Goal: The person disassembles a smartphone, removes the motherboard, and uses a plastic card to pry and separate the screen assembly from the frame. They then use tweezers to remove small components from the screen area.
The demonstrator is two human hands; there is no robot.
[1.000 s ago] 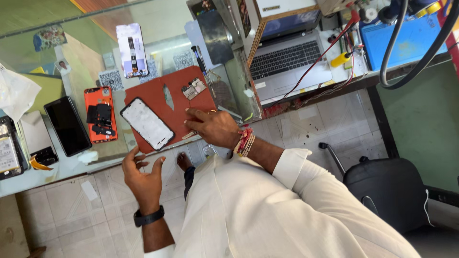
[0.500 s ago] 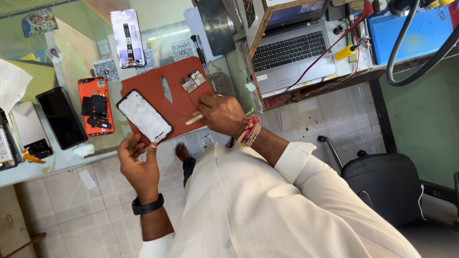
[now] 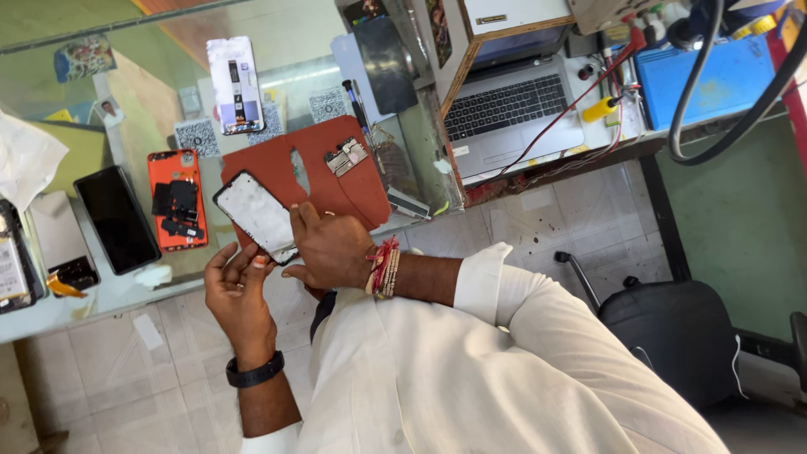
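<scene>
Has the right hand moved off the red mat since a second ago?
Yes. The right hand has come off the red mat, toward the body, and now meets the phone screen with the left hand.

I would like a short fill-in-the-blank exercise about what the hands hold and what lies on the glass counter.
1. Both hands hold a phone screen panel above a ____ mat.
2. The left hand wears a black ____ at the wrist.
3. The opened phone on the glass counter has an ____ frame.

Missing words: red; band; orange

Phone panel (image 3: 255,214) on mat (image 3: 332,181), laptop (image 3: 508,118) right.
</scene>
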